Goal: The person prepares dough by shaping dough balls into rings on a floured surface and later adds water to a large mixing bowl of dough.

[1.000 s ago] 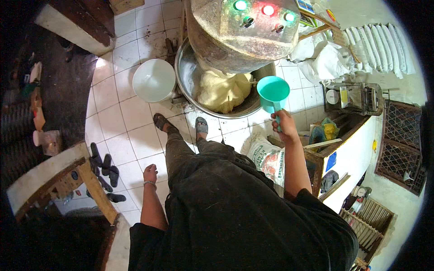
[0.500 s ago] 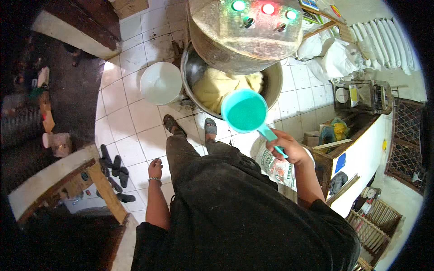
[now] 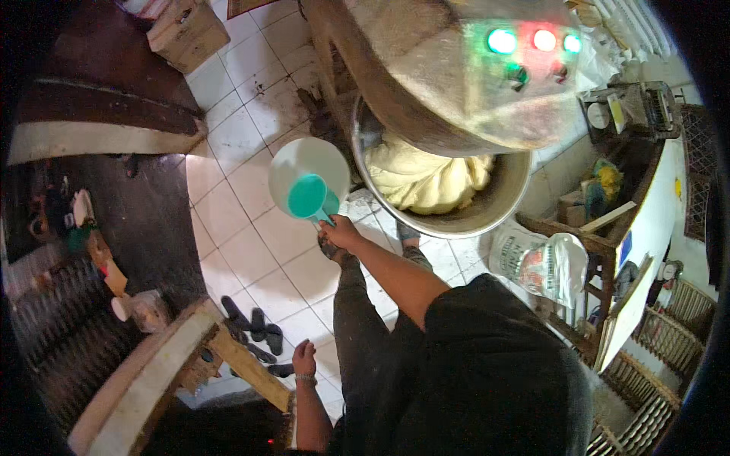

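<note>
My right hand [image 3: 341, 231] grips the handle of a teal plastic dipper [image 3: 304, 196], which is over the white round bucket [image 3: 286, 161]. To the bucket's right, a large steel bowl [image 3: 510, 201] holds pale, folded dough [image 3: 426, 178] beneath a worn metal mixer housing [image 3: 449, 68] with lit green and red buttons. My left hand [image 3: 304, 359] hangs low beside my leg, fingers loosely curled and apart with nothing in them.
Dark sandals [image 3: 258, 327] lie at lower left by a wood-edged ledge [image 3: 152, 372]. A wooden box [image 3: 186, 34] sits at upper left. On the right are a printed sack [image 3: 532, 266], a cluttered wooden counter [image 3: 623, 213] and slatted racks [image 3: 661, 342].
My right hand has swung left with the dipper, from beside and in front of the steel bowl to over the white bucket. My view has turned and shifted.
</note>
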Demonstrator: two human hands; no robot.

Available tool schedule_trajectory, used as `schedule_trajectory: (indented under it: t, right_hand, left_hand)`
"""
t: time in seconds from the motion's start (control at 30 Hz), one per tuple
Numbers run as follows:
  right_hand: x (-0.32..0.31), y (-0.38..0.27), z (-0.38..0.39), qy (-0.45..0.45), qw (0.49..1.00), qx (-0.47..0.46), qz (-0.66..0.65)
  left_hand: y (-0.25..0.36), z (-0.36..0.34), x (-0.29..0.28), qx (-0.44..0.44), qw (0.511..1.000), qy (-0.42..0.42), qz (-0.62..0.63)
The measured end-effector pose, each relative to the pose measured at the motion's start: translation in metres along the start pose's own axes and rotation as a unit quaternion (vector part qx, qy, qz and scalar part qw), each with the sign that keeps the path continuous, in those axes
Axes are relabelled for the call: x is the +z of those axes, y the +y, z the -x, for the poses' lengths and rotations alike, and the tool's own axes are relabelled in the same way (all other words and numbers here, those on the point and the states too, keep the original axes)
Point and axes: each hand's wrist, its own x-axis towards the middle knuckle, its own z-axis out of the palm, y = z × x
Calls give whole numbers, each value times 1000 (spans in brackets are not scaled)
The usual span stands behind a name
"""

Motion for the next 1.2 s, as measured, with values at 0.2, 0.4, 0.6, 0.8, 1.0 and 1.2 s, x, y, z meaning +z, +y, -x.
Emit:
schedule_trajectory:
  t: [0.2,0.4,0.6,0.8,1.0,1.2]
  right_hand:
    - [36,51,-163,163,967,122,152]
    - [-12,53,-134,216,935,150,236]
    - [-63,116,-1,242,952,41,184]
    - [-93,199,166,329,934,118,79]
    - [-72,305,320,452,885,76,-78]
    - [-17,374,434,464,841,41,-273]
  left_hand:
    - [49,-68,-112,14,999,-34,-29]
    - [63,-100,-128,16,988,-80,-132]
    - [108,-160,-144,55,928,-185,-318]
    - [204,-148,-63,177,916,-183,-309]
    - [248,-134,19,300,837,-238,-391]
    - [223,-63,106,425,668,-298,-533]
